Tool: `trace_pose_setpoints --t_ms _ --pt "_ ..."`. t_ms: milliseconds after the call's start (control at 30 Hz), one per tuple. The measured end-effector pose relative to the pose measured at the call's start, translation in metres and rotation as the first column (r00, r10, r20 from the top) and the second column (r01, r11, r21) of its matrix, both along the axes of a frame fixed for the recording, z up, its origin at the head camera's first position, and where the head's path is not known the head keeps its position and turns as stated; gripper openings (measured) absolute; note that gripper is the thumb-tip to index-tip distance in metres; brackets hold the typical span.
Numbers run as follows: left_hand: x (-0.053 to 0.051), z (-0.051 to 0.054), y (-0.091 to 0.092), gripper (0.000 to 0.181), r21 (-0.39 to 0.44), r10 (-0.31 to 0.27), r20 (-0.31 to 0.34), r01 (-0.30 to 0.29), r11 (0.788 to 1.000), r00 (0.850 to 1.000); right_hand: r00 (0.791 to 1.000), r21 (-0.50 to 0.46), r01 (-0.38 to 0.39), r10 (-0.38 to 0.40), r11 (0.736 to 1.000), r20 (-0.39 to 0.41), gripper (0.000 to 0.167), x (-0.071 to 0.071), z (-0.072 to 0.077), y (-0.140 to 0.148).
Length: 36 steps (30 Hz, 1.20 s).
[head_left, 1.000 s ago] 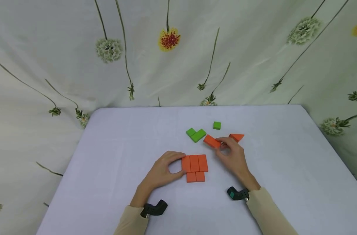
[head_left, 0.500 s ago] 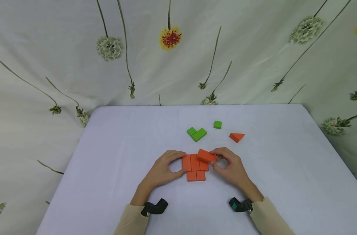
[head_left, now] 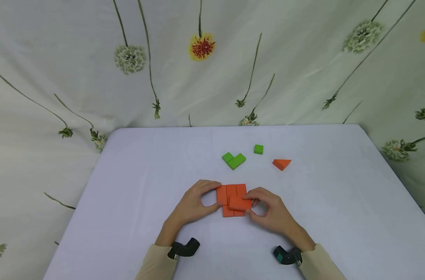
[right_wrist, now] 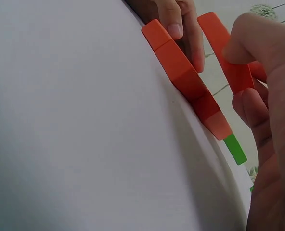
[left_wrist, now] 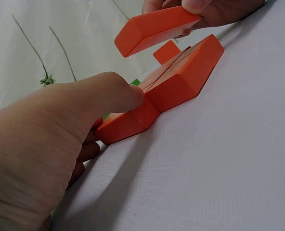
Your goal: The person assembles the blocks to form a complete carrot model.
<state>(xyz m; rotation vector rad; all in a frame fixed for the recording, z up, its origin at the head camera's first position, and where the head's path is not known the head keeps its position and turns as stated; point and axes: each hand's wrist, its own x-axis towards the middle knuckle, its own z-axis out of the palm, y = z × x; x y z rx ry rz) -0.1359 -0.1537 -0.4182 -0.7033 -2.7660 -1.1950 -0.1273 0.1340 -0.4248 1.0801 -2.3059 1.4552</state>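
In the head view my left hand pinches the leftmost orange block of a flat group, index finger at its far end and thumb at its near end. Beside it lie more upright-set orange blocks, and two shorter-looking orange blocks sit along the near side. My right hand holds a rectangular orange block by one end between thumb and fingers. This held block hovers above the group, with a visible gap in the left wrist view. It partly hides the blocks under it from the head camera.
Beyond the group, two green blocks touch in an L shape, and a small green block lies farther back. An orange triangular block is to their right. All rest on a white-covered table before a flowered curtain.
My right hand has carried the orange block from beside the green blocks, left and toward me, over the orange group. My left hand has stayed on the group's left block.
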Motion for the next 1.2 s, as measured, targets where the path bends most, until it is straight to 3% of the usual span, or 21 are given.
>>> trace_pose_setpoints --t_ms 200,400,567,733,1200 --pt "0.0003 -0.0009 0.0004 0.051 0.001 0.003 -0.009 -0.003 1.000 1.000 0.995 0.008 -0.104 0.104 0.995 0.005 0.048 0.0057 0.0016 -0.0026" --pt "-0.0001 -0.0013 0.0006 0.051 -0.003 0.005 -0.013 -0.005 1.000 1.000 0.982 0.076 -0.179 0.173 0.981 0.076 0.047 0.0079 0.0010 -0.0013" --pt "0.0002 -0.0015 0.0002 0.051 -0.005 0.005 -0.016 -0.005 1.000 1.000 0.978 0.121 -0.189 0.175 0.975 0.117 0.047 0.0094 -0.0008 -0.0010" --pt "0.0000 -0.0015 0.0002 0.052 -0.009 0.004 -0.023 -0.004 1.000 1.000 0.979 0.120 -0.199 0.192 0.973 0.065 0.046 0.0102 -0.0001 -0.0024" --pt "0.0003 -0.0014 -0.0001 0.052 0.003 0.004 -0.022 -0.004 1.000 1.000 0.978 0.184 -0.208 0.205 0.961 0.037 0.039 0.0086 -0.0010 -0.0039"
